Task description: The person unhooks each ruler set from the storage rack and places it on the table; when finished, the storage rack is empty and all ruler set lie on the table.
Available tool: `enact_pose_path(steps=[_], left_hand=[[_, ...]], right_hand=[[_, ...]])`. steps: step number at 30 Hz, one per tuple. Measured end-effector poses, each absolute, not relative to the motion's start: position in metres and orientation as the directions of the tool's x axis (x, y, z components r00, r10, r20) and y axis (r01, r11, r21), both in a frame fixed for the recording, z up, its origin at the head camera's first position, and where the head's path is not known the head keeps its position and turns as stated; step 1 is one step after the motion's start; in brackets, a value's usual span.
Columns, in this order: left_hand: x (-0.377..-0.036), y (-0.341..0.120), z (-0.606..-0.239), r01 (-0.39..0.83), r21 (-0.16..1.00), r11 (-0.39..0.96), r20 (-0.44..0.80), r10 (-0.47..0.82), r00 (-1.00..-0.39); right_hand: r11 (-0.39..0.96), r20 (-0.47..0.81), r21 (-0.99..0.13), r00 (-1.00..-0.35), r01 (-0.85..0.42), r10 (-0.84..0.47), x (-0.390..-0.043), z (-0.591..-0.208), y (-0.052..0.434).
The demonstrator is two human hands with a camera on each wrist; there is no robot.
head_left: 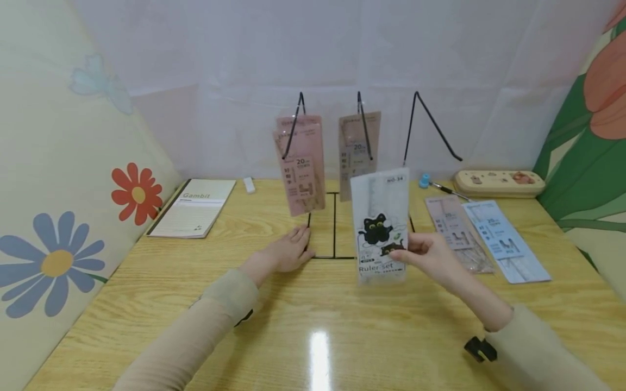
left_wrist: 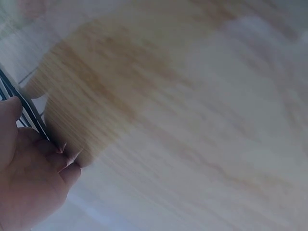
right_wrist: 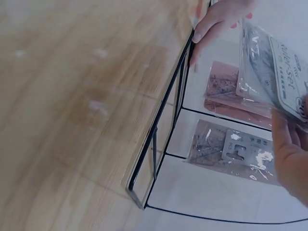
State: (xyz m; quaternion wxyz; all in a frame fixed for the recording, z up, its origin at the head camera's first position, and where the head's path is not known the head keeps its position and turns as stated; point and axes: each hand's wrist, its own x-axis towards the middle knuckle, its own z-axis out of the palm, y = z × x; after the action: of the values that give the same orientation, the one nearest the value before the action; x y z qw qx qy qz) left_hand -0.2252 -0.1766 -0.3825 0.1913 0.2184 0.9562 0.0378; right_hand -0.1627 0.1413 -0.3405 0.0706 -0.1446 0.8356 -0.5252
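Observation:
My right hand (head_left: 432, 258) pinches the lower right edge of a clear-fronted ruler set packet (head_left: 379, 225) with black cats on it. The packet is upright in front of a black wire display rack (head_left: 335, 225). In the right wrist view its "Ruler set" label (right_wrist: 288, 72) faces up at the side. My left hand (head_left: 288, 251) lies low on the table, fingers extended, touching the left side of the rack's base. The left wrist view shows the fingertips (left_wrist: 72, 171) right at the black wire. Pink ruler packets (head_left: 303, 174) hang on the left hook, a brownish packet (head_left: 359, 130) on the middle one.
The rack's right hook (head_left: 435, 122) holds no packet. A pinkish packet (head_left: 457, 233) and a blue packet (head_left: 508, 241) lie at the right, before a pencil case (head_left: 499, 183), a pen (head_left: 447, 190) and a blue object (head_left: 424, 181). A notebook (head_left: 195, 209) and white eraser (head_left: 249, 185) lie left.

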Motion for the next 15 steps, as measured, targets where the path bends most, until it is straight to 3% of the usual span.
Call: enact_pose_path(steps=[8,15], left_hand=[[-0.225,-0.177,-0.383,0.403,0.160,0.901,-0.348,0.434,-0.831],[-0.226,-0.178,-0.384,0.405,0.158,0.901,-0.353,0.434,-0.829]], right_hand=[[0.420,0.061,-0.890,-0.958,-0.179,-0.280,-0.133,-0.346,0.188],[0.518,-0.099,-0.855,-0.985,0.010,-0.145,-0.136,-0.350,0.248]])
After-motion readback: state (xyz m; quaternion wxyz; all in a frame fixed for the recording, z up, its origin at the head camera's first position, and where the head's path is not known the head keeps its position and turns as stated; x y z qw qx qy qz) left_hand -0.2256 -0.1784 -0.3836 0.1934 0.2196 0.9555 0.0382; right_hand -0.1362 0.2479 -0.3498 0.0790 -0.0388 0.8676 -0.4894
